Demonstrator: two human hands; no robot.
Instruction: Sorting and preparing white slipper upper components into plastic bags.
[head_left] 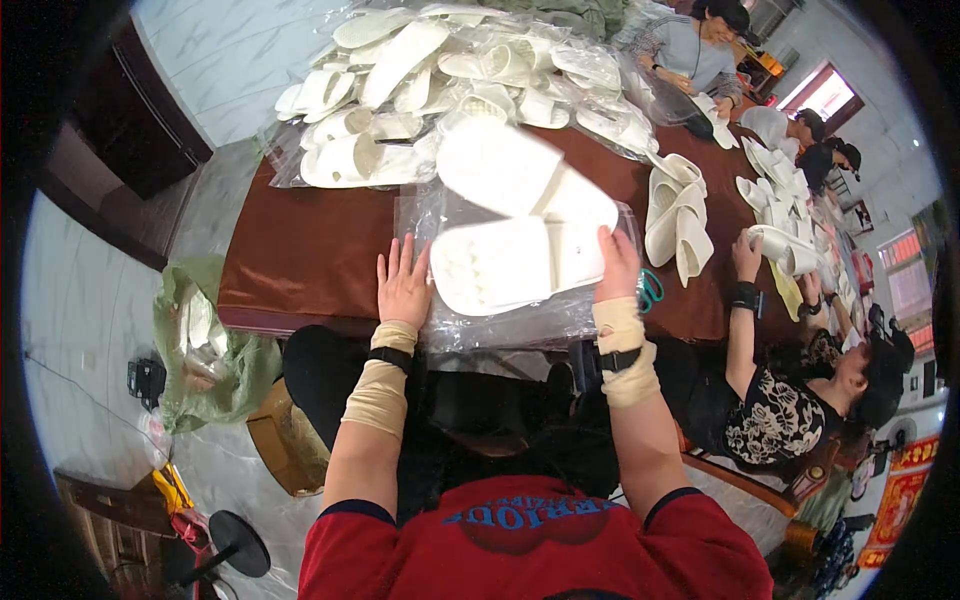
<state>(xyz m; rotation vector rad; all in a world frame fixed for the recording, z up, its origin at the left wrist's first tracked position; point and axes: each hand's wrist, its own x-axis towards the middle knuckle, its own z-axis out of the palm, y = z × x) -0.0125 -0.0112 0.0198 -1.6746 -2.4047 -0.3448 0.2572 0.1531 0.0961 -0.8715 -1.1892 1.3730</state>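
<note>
A pair of white slippers lies in front of me over clear plastic bags (470,328). The near slipper (490,265) points sideways, and the far slipper (497,168) is tilted above it, bright and a little blurred. My right hand (617,268) is closed on the right end of the near slipper, thumb on top. My left hand (404,285) lies flat with fingers spread at the left edge of the bags, beside the near slipper, and holds nothing. Tan wraps and dark bands cover both wrists.
A big heap of bagged white slippers (400,100) covers the table's far side. Loose slippers (677,215) stand to the right on the brown tabletop (300,260), near a teal loop (650,290). A co-worker (800,400) handles slippers at the right. A green sack (200,340) sits on the floor at left.
</note>
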